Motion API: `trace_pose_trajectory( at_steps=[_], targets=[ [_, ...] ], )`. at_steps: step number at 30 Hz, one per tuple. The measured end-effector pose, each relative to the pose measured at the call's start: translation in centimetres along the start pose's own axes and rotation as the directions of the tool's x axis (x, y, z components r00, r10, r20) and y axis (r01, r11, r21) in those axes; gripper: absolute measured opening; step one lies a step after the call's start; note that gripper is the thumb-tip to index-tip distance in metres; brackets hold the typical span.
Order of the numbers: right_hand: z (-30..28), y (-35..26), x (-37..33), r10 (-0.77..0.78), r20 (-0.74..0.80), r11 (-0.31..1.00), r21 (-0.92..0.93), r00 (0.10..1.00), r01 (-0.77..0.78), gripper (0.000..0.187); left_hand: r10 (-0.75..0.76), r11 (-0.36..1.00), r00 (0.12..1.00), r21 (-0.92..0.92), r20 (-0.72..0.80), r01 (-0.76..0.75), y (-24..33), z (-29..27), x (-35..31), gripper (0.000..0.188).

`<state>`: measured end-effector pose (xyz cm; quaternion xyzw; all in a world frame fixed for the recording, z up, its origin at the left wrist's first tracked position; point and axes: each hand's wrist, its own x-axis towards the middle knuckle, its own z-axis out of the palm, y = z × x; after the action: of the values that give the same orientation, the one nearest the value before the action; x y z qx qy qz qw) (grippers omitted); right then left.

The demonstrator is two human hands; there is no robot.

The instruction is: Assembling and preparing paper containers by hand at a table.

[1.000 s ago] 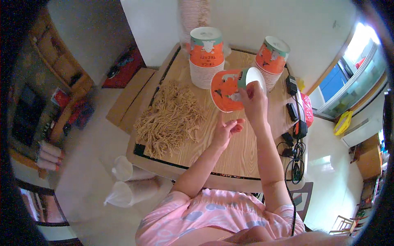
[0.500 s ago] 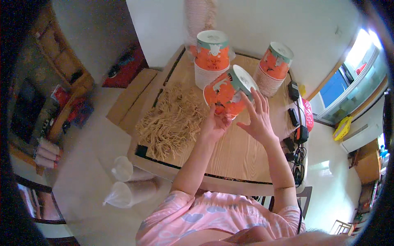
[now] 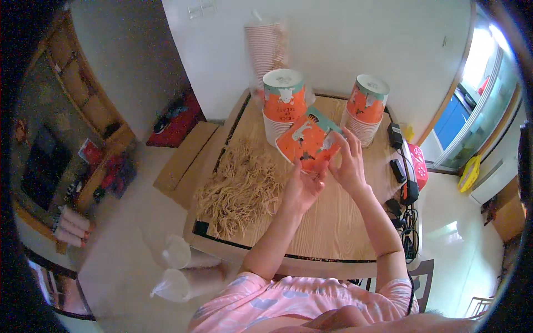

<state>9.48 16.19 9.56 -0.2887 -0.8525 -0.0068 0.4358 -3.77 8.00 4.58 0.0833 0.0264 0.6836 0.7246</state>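
Observation:
Both of my hands hold one orange paper cup (image 3: 308, 143) with a green band, tilted above the table. At its lower edge, the fingers and thumb of my left hand (image 3: 304, 187) are closed around it. My right hand (image 3: 351, 166) grips its right side, fingers bent against the printed wall. Just behind stands a tall stack of matching paper cups (image 3: 284, 102), bottoms up. Another upside-down stack of cups (image 3: 367, 105) is farther right. Left of my hands lies a loose heap of beige twisted cords (image 3: 237, 191).
The wood-grain table (image 3: 316, 233) has a dark edge strip. A power strip with black cables (image 3: 410, 222) lies along its right side, by a pink basket (image 3: 417, 165). Another cup stack (image 3: 265, 50) rises at the back. Bagged cup stacks (image 3: 183, 284) and cardboard (image 3: 186, 158) are at left.
The held cup has turned so its white bottom no longer shows. My right hand's fingers, spread before, are now bent closer on the cup. The whole view has shifted slightly.

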Motion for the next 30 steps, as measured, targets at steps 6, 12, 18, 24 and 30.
trace_pose_trajectory(
  at_steps=[6,12,18,24,30],
  targets=[
    [-0.2,0.4,0.9,0.121,-0.044,0.986,0.125,0.992,-0.115,0.063,-0.049,0.978,0.995,0.198,-0.086,0.065,0.6,-0.1,-0.4,0.036],
    [-1.6,3.5,1.3,0.215,-0.036,0.973,0.097,0.976,-0.211,0.055,0.097,0.981,0.965,0.185,-0.245,-0.052,2.0,-3.3,-0.4,0.030],
    [-5.1,5.9,3.4,0.268,-0.208,0.944,0.250,0.941,-0.214,0.043,0.217,0.741,0.935,0.670,-0.280,0.028,0.6,-7.8,-1.2,0.023],
    [-9.4,10.4,6.7,0.349,-0.393,0.870,0.472,0.851,-0.139,0.044,0.223,0.368,0.961,0.927,-0.161,0.069,-2.2,-11.7,-2.8,0.014],
    [-11.1,12.6,13.2,-0.033,-0.482,0.995,-0.099,0.876,-0.016,0.038,0.449,-0.110,0.876,0.983,0.179,-0.145,-4.3,-15.3,-0.7,0.010]
  ],
)
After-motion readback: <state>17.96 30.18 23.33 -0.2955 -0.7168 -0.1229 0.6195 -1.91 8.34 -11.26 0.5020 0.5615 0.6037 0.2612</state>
